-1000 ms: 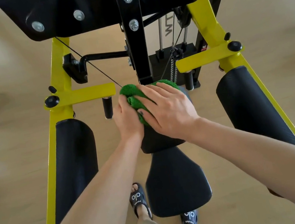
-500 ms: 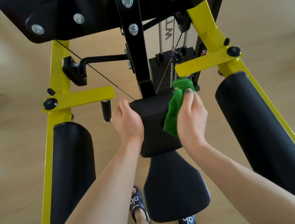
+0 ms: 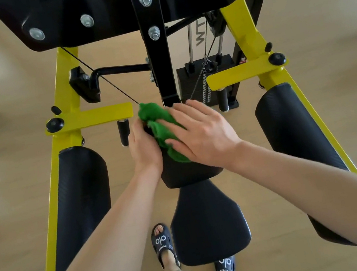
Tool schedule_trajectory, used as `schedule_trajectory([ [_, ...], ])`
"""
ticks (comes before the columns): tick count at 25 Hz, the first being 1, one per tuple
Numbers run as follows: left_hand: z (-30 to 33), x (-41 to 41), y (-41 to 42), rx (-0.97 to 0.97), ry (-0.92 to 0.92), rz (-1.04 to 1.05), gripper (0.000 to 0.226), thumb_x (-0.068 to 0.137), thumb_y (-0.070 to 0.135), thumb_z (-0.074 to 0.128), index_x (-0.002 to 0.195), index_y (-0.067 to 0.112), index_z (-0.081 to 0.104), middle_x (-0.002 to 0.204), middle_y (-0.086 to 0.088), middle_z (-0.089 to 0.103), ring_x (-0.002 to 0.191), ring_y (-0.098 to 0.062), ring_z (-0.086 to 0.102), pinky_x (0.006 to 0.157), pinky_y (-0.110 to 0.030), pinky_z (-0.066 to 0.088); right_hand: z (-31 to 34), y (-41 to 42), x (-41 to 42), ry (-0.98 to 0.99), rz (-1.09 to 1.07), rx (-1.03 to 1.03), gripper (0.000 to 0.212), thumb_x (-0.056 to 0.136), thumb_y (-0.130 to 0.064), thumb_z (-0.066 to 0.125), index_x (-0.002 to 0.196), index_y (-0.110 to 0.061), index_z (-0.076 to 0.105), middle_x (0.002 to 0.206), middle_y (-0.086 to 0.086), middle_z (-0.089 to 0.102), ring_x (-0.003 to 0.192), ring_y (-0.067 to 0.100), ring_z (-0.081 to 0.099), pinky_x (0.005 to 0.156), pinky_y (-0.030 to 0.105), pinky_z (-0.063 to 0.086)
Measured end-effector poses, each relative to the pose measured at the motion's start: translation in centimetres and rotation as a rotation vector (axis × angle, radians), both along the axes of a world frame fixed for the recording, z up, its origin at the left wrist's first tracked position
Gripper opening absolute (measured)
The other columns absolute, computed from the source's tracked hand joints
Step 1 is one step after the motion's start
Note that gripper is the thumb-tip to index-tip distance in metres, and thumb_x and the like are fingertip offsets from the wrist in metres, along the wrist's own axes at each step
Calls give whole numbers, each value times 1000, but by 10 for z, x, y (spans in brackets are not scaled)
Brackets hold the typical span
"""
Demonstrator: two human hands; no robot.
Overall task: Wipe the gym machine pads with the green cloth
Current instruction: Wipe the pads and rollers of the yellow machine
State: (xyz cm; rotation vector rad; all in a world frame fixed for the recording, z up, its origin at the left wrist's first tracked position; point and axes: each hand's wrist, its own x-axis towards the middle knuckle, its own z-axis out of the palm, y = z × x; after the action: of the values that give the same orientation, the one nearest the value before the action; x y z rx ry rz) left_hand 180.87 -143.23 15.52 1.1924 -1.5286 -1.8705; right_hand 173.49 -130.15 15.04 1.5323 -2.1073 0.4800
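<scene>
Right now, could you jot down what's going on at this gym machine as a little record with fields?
activity: wiping the small upper pad of a yellow-framed machine
cloth: green cloth, bunched on top of that pad
right hand: flat, fingers straight, pressing on the cloth
left hand: on the pad's left side, touching the cloth's edge; its grip is hidden
seat pad: below, bare
side pads: left arm pad and right arm pad, untouched
behind: weight stack
floor: the person's sandals

Green cloth (image 3: pixel 163 131) half hidden under right hand (image 3: pixel 204 136).
</scene>
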Motion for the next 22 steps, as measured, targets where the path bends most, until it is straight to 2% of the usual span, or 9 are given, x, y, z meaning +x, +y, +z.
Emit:
schedule_trajectory([
  [1, 1, -1, 1, -12, -40, 20, 39, 95, 39, 37, 71, 20, 61, 86, -3, 62, 87, -20, 57, 76, -35, 43, -5, 7, -2, -61, -82, -66, 41, 105, -36, 40, 127, -11, 65, 131, 12, 64, 125, 29, 56, 113, 41, 37],
  [3, 2, -3, 2, 7, -75, 52, 38, 95, 36, 38, 80, 16, 66, 98, -5, 64, 90, -19, 58, 74, -31, 42, -19, 15, 7, -363, -294, -303, 42, 106, -33, 32, 123, -11, 64, 129, 6, 63, 123, 22, 56, 107, 31, 41],
  [6, 3, -4, 6, 10, -112, 66, 33, 100, 34, 40, 105, 12, 64, 110, -4, 60, 98, -16, 57, 84, -30, 46, -43, 4, 38, -1087, -637, -921, 44, 106, -34, 25, 126, -16, 60, 106, -25, 65, 104, -10, 58, 88, 8, 41],
  [8, 3, -4, 9, 8, -122, 104, 20, 102, 34, 42, 97, 24, 58, 101, 5, 55, 93, -10, 55, 79, -25, 43, -65, -8, 51, -1442, -880, -1219, 46, 107, -36, 25, 135, -19, 57, 108, -32, 62, 111, -11, 54, 92, 7, 35],
  [11, 3, -5, 11, -12, -113, 118, 19, 103, 34, 42, 85, 37, 49, 96, 12, 51, 89, -8, 53, 68, -18, 36, -81, -11, 54, -1522, -1036, -1227, 48, 107, -43, 24, 126, -22, 62, 99, -24, 59, 113, 16, 58, 96, 25, 39],
  [14, 5, -4, 14, -32, -115, 111, 22, 103, 32, 43, 83, 38, 48, 94, 12, 50, 86, -8, 53, 67, -16, 36, -83, -5, 51, -1580, -1081, -1201, 52, 107, -46, 25, 126, -16, 63, 111, -5, 65, 113, 20, 60, 104, 35, 44],
  [16, 9, -4, 14, -40, -103, 120, 23, 104, 30, 44, 82, 36, 48, 90, 11, 50, 83, -9, 53, 66, -16, 37, -71, -4, 51, -1602, -1062, -1194, 47, 105, -48, 28, 124, -26, 65, 106, -15, 65, 110, 12, 62, 99, 31, 46],
  [19, 13, -3, 16, -38, -117, 102, 25, 104, 30, 42, 81, 36, 47, 93, 8, 51, 87, -10, 53, 70, -18, 40, -40, -5, 45, -1411, -905, -1159, 38, 102, -51, 29, 107, -48, 66, 88, -36, 64, 92, -16, 59, 82, 13, 41],
  [22, 12, -2, 16, -9, -147, 87, 21, 103, 32, 39, 85, 35, 49, 113, -5, 58, 104, -20, 58, 92, -34, 50, -29, -8, 41, -1120, -745, -1070, 37, 105, -46, 26, 96, -40, 62, 87, -26, 63, 86, -5, 59, 72, 7, 40],
])
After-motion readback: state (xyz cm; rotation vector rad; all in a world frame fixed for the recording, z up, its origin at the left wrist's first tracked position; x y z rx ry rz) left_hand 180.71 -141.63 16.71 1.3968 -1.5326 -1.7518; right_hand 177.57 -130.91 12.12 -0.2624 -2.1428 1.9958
